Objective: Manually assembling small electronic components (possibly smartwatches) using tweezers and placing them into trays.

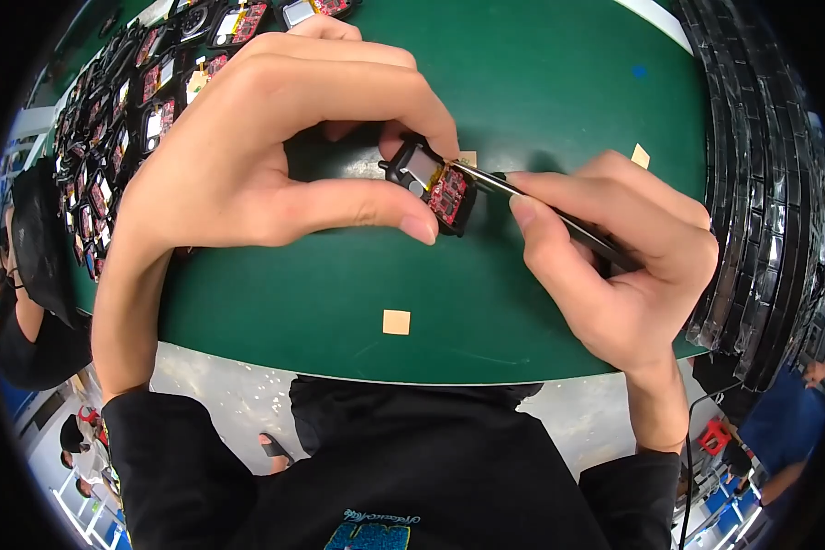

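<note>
Between the thumb and fingers of my left hand (pixel 275 137) is a small black device housing (pixel 456 222), tilted above the table. Its open side shows a red circuit board (pixel 449 194), a silver-grey battery-like block (pixel 423 169) and a bit of yellow tape or film. My right hand (pixel 623 247) is closed around dark tweezers (pixel 568 218). Their tips meet the housing's upper edge near the yellow part and my left index fingertip. Whether the tips pinch anything is too small to tell.
Many similar open housings (pixel 160 119) crowd the green table (pixel 321 302) at the left. Stacked black trays (pixel 752 183) line the right edge. Small tan paper squares (pixel 396 322) lie on the table. Other people are at both sides, with a red stool (pixel 714 436) at lower right.
</note>
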Motion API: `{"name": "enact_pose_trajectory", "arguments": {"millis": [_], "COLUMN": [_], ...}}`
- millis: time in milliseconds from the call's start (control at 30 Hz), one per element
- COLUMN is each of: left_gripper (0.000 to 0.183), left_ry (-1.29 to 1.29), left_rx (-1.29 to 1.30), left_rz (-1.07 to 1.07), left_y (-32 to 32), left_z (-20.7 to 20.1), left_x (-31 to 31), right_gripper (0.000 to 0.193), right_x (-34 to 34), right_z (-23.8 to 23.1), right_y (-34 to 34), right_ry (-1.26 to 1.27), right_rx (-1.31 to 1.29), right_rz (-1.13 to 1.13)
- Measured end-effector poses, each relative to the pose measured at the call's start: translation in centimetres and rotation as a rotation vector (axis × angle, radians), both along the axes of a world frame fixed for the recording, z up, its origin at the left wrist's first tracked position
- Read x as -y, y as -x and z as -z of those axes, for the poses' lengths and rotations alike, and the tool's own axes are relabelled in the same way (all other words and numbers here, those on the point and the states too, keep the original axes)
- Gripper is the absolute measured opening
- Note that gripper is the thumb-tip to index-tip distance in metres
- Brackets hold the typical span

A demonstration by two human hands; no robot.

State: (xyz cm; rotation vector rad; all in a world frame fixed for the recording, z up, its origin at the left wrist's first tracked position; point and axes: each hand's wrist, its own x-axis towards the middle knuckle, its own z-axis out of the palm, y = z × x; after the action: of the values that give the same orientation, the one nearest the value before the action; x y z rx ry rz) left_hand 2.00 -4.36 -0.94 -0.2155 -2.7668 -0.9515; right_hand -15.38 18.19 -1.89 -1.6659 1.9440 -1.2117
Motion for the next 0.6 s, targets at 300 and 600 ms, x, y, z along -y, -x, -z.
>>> {"name": "enact_pose_trajectory", "arguments": {"millis": [300, 600], "left_gripper": [0.053, 0.051], "left_ry": [-0.033, -0.022], "left_rx": [0.012, 0.036], "left_rz": [0.010, -0.005], "left_y": [-0.09, -0.26], "left_z": [0.39, -0.10], "left_x": [0.31, 0.34], "right_gripper": [0.022, 0.010], "right_x": [-0.01, 0.14], "right_z": [0.60, 0.74], "right_y": [-0.01, -0.05], "right_ry": [0.072, 0.121], "right_rx": [-0.002, 0.051], "right_rz": [-0.018, 0.018]}}
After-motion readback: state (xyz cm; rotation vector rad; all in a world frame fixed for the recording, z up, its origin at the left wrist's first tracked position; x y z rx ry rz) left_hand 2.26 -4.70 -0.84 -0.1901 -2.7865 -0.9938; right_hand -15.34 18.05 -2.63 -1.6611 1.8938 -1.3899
